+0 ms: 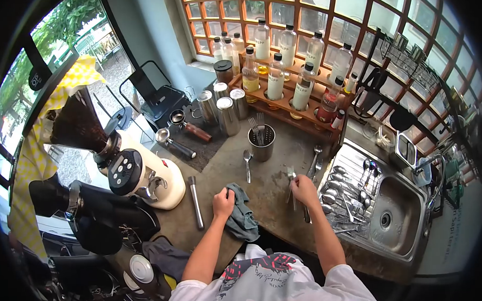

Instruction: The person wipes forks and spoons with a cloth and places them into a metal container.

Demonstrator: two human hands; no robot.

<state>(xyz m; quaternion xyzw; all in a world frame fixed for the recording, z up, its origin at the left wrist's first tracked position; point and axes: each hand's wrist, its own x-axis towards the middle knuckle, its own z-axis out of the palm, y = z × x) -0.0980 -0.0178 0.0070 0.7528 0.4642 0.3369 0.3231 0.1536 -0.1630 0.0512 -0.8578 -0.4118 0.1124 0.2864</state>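
Note:
My left hand (223, 203) is closed around a grey-green cloth (243, 217), which hangs over the counter's front edge. To its right, my right hand (305, 190) grips a fork (290, 172) just above the counter; its lower part is partly hidden by my fingers. A spoon (248, 165) lies alone on the counter between and beyond my hands. Behind it stands a perforated metal cup (262, 147) with several forks (258, 127) upright in it. Another spoon (316, 154) and a fork (318, 166) rest beyond my right hand, near the sink's drainboard.
Wet spoons and forks (348, 194) crowd the drainboard, left of the sink basin (397, 219). Bottles (275, 77) fill a wooden rack at the back. A coffee grinder (146, 175), a tamper-like metal rod (195, 202), portafilters (174, 144) and metal canisters (228, 116) stand or lie on the left.

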